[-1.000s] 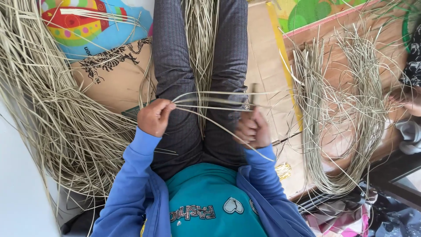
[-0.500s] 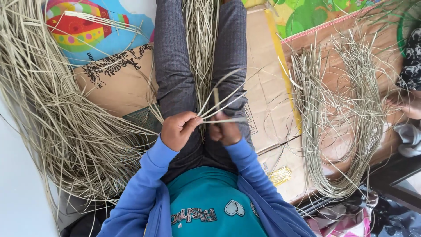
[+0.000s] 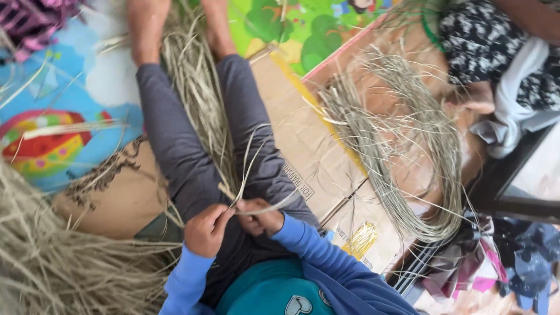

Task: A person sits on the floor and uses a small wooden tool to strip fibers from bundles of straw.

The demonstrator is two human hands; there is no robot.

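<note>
My left hand [image 3: 205,229] and my right hand [image 3: 261,217] are close together over my lap, both pinching the same few long dry straw strands [image 3: 248,157]. The strands curve up from my fingers over my dark grey trouser legs [image 3: 184,157]. A thicker bunch of straw [image 3: 195,87] lies between my outstretched legs. My sleeves are blue, over a teal top.
A big heap of loose straw [image 3: 52,262] fills the lower left. Flattened cardboard [image 3: 315,163] lies on a colourful play mat [image 3: 52,140]. Another curved pile of straw [image 3: 402,151] rests on cardboard at the right, beside another person [image 3: 501,70] in patterned clothes.
My hands have come together from apart and now pinch the strands at one spot. The strands point up instead of sideways. The view has tilted and shifted up.
</note>
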